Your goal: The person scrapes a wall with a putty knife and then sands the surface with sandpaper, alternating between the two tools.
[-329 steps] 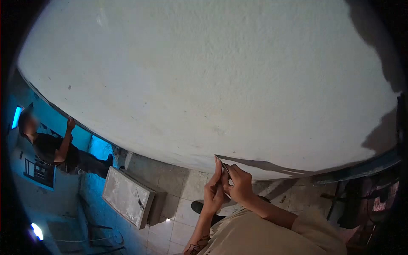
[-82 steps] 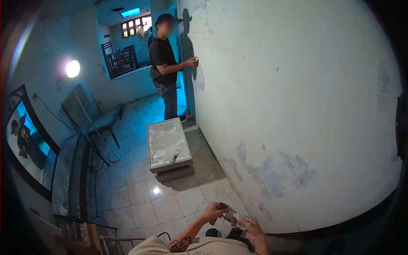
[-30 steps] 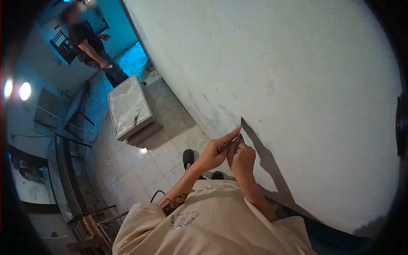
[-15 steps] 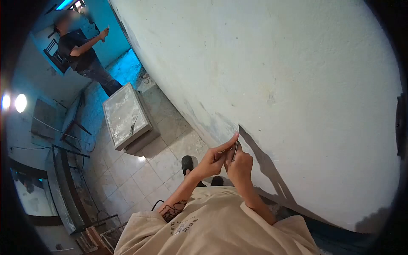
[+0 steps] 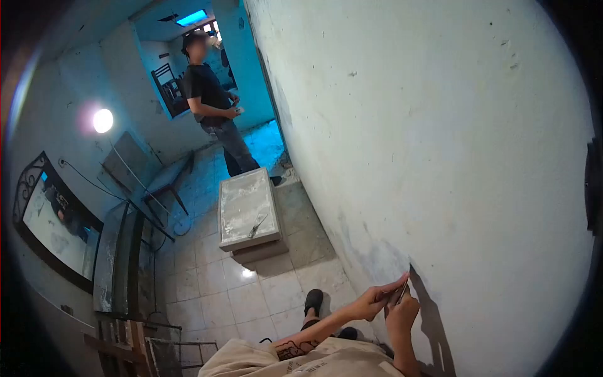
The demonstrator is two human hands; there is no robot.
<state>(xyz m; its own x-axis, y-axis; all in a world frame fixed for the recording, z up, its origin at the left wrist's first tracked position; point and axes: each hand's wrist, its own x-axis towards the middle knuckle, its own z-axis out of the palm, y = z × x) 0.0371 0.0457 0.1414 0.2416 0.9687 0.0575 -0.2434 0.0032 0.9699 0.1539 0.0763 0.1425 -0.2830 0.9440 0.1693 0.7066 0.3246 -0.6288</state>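
My right hand [image 5: 403, 312] is closed round a thin metal tool [image 5: 402, 293] that points up along the wall. Beside it, my left hand [image 5: 369, 304] has its fingers stretched along the tool toward its tip, right at the wall surface. The pale wall [image 5: 452, 163] shows a grey, scuffed patch [image 5: 383, 257] just left of the fingertips. Part of the tool is hidden by my fingers, and its exact kind does not show.
A low whitish box [image 5: 242, 207] stands on the tiled floor, with a small tool [image 5: 256, 226] lying on it. Behind it stands a person [image 5: 210, 100] in dark clothes. A lit lamp [image 5: 102, 120], a bench [image 5: 166, 185] and a framed mirror [image 5: 59, 226] are at left.
My view has swung up and left, so hands, box and person sit farther right. The person has lowered a raised arm to waist height. Both my hands keep nearly the same pose.
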